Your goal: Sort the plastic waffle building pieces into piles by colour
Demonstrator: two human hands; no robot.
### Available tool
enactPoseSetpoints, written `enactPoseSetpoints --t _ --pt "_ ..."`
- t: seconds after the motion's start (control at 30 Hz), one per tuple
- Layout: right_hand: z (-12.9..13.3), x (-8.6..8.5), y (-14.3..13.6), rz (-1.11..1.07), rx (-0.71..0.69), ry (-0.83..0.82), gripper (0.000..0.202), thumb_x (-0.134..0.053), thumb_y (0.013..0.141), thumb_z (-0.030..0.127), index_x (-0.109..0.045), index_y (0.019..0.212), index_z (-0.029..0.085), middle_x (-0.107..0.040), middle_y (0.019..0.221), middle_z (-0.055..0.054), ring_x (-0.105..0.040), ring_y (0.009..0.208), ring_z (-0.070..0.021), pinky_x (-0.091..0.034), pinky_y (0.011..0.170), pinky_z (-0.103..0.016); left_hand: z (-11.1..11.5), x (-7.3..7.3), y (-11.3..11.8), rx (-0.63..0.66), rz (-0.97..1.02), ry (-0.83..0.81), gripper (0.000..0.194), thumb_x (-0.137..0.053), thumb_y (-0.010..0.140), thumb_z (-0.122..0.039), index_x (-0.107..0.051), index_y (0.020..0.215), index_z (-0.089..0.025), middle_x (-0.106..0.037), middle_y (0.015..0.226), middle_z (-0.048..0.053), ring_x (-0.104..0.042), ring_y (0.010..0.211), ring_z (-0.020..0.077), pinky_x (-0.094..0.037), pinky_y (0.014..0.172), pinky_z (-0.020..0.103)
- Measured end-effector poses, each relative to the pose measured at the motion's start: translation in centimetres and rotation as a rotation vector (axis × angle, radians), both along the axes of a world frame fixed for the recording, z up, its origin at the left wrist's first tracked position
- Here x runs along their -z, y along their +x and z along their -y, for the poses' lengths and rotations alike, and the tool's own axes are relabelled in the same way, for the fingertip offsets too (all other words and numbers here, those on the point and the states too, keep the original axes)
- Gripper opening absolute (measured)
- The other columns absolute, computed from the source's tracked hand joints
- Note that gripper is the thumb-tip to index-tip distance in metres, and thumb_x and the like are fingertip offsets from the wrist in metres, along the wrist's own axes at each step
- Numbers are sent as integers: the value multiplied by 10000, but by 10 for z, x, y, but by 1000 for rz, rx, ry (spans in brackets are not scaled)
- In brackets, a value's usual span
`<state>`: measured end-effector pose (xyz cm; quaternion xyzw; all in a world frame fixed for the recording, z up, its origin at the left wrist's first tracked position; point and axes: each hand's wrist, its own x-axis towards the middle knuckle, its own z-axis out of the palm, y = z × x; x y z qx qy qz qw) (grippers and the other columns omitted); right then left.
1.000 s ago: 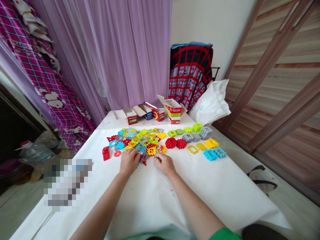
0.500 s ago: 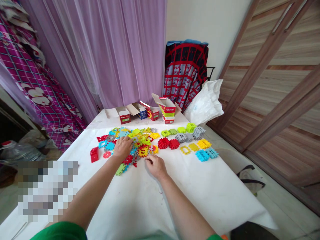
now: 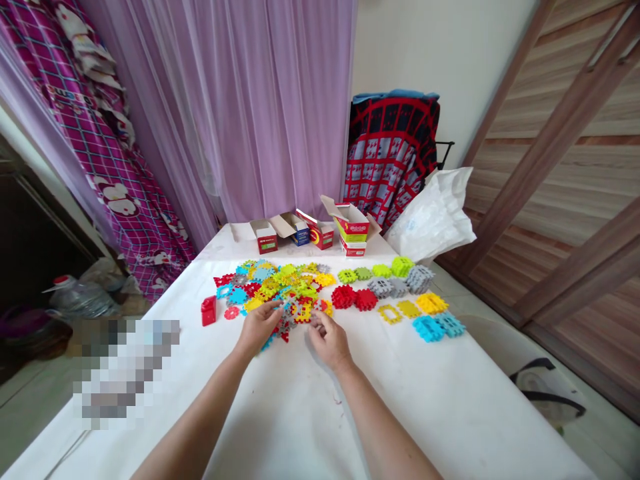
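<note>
A mixed pile of notched plastic building tiles in yellow, red, blue, green and grey lies in the middle of the table. My left hand is at the pile's near side, its fingers drawn together toward the thumb; whatever lies between them is too small to make out. Close by, at the near right edge of the pile, my right hand has loosely curled fingers with a gap from the thumb, and no tile shows in it. A yellow window tile lies between the two hands.
Right of the pile stand sorted stacks: red tiles, green tiles, grey tiles, yellow tiles and blue tiles. Open cardboard boxes line the back. A red container stands left; a white bag is behind right.
My left hand has drawn back from over the pile to its near edge, closer to my right hand. The right hand stays near the pile's edge. The view has shifted left.
</note>
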<state>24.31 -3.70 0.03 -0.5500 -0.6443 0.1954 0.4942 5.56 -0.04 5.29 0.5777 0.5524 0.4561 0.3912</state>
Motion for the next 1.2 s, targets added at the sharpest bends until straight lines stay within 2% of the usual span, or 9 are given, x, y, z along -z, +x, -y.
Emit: enactPoseSetpoints --t 0.1,0.27,0.4,0.5,0.67,0.87,1.07,1.13,1.2 --pt "2 -3 0 -19 -32 24 435 -567 807 274 -584 1234 196 -695 952 -42 -602 577 -107 -536 644 -241 8 2 2 64 82 -67 538 -686 638 -576 -709 954 -141 -615 531 -28 -560 462 123 -448 481 248" --pt "9 -8 -3 24 -47 75 458 -621 782 284 -584 1232 206 -665 1041 -67 -621 675 -122 -547 762 -285 18 0 1 130 120 -100 522 -691 642 -593 -682 929 -157 -609 529 -37 -558 446 109 -424 451 227" --pt "12 -7 -6 70 -14 86 550 -669 743 289 -548 1272 204 -663 1051 -73 -618 709 -136 -544 767 -302 26 3 9 157 145 -173 484 -672 669 -607 -591 904 -192 -608 518 -48 -531 394 98 -327 359 185" --pt "14 -8 -7 79 3 83 470 -654 754 304 -577 1203 188 -672 983 -63 -618 690 -135 -540 721 -281 32 4 16 196 172 -207 474 -665 679 -612 -529 893 -211 -613 533 -56 -516 372 91 -283 322 161" --pt "19 -13 -9 -8 -33 53 278 -580 804 321 -623 1045 190 -691 886 -46 -608 629 -122 -515 605 -226 35 4 21 250 214 -205 484 -661 679 -628 -488 857 -213 -694 690 -9 -563 421 90 -314 315 153" --pt "21 -17 -9 -198 -47 -31 313 -531 854 335 -619 1107 172 -695 838 -33 -604 639 -129 -505 598 -224 39 3 23 278 115 -249 458 -585 741 -643 -542 853 -202 -561 447 -70 -377 273 50 -261 302 157" --pt "20 -15 -10 -241 -96 -71 393 -524 863 283 -557 1239 174 -600 714 30 -517 543 -99 -465 539 -204 39 -1 24 215 106 -200 419 -621 709 -594 -567 857 -205 -525 456 -89 -406 294 64 -230 304 168" --pt "22 -17 -10 -151 -95 -32 486 -549 842 258 -503 1322 195 -623 805 9 -559 603 -109 -495 584 -216 38 -2 23 199 94 -206 404 -622 701 -591 -558 799 -205 -515 443 -86 -395 293 63 -221 307 170" --pt "25 -22 -7 -1 -96 23 562 -603 803 233 -487 1352 229 -641 997 -40 -623 794 -146 -537 730 -261 38 -2 22 208 79 -225 405 -620 691 -597 -558 773 -206 -511 433 -81 -392 299 67 -223 312 173"
